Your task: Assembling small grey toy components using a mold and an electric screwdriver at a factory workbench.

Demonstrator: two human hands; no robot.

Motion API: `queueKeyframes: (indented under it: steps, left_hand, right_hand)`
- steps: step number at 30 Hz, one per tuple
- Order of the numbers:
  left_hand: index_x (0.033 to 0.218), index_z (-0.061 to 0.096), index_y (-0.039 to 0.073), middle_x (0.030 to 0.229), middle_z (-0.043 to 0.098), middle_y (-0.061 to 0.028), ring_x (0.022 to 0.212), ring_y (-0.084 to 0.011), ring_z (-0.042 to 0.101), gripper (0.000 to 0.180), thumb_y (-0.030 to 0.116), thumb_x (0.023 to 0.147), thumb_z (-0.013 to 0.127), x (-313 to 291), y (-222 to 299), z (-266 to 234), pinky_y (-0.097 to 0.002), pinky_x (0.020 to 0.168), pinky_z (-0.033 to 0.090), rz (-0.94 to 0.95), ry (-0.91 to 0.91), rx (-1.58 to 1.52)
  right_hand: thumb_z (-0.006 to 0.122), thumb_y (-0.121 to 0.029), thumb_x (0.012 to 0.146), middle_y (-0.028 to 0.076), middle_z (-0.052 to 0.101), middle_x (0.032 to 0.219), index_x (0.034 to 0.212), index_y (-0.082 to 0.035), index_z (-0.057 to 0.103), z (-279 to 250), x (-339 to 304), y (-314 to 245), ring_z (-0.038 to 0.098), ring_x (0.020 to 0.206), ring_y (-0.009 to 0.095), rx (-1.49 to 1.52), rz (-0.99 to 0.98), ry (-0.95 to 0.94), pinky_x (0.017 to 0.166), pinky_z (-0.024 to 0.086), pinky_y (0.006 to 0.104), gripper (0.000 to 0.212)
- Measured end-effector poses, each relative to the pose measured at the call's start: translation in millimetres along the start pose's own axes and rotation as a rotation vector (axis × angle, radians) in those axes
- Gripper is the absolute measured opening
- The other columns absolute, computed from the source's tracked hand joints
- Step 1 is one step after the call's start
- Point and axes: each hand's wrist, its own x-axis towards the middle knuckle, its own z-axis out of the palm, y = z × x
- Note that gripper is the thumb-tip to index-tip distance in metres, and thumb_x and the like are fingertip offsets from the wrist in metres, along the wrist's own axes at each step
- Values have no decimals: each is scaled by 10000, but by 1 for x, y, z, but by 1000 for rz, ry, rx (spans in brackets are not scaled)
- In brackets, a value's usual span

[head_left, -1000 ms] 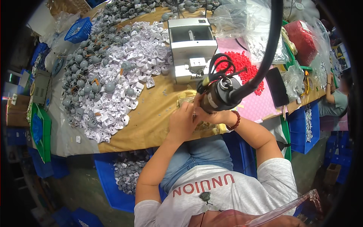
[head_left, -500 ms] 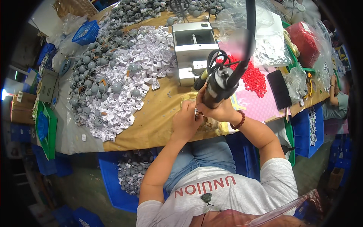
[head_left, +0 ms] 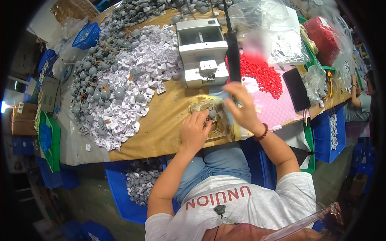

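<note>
My left hand (head_left: 194,131) rests on a tan work fixture (head_left: 220,127) at the table's near edge. Its fingertips pinch a small grey round part (head_left: 210,114) that sits in the fixture. My right hand (head_left: 242,107) is raised just right of the fixture and blurred by motion. Its fingers reach the lower end of a dark hanging power screwdriver (head_left: 233,54) that dangles on a cable from above. The blur hides whether the hand still grips the tool.
A heap of white plastic pieces (head_left: 136,76) and grey round parts (head_left: 90,86) covers the table's left. A white machine box (head_left: 202,46) stands behind the fixture. Red caps (head_left: 263,74), a black phone (head_left: 296,89) and plastic bags lie right. Blue bins (head_left: 120,193) sit below; another person (head_left: 362,102) works far right.
The screwdriver has come off the fixture and swung up and away from the part. My right hand rose with it and loosened. My left hand stayed on the grey part.
</note>
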Motion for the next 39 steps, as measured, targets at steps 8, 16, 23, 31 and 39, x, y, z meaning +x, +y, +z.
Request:
queueKeyframes:
  steps: [8,16,23,31,39]
  left_hand:
    - [1065,666,84,946,664,-93,869,-315,657,326,123,765,788,2,3,3,-412,746,520,9,9,2]
    - [1143,666,98,987,660,-76,863,-294,656,362,135,798,769,1,1,4,-405,742,518,15,-39,4]
    - [1120,689,100,988,675,-104,852,-324,674,308,155,826,760,-32,-8,-67,-414,729,542,-29,-184,-11]
    - [1037,715,86,928,701,-139,854,-341,682,277,251,818,754,-78,-57,-202,-441,752,535,-284,-925,184]
    - [956,614,56,871,629,-138,839,-344,633,284,285,852,747,50,-122,-64,-454,693,521,-79,33,535]
  right_hand:
    - [678,-78,945,99,697,885,1105,49,679,35,-20,17,652,780,134,215,256,-202,705,522,274,204]
    - [613,-155,1009,65,701,763,1004,18,668,49,2,7,637,705,89,431,532,-60,651,516,270,181]
    - [589,-158,1024,61,690,836,1038,5,666,-12,3,23,654,739,114,601,573,-214,667,526,259,181]
    - [657,-124,917,140,642,940,1006,-47,673,-49,1,119,654,846,328,-517,182,-84,710,530,432,119]
    - [647,-129,904,143,607,904,974,-48,650,-41,5,140,618,885,350,-692,85,-180,729,528,461,108]
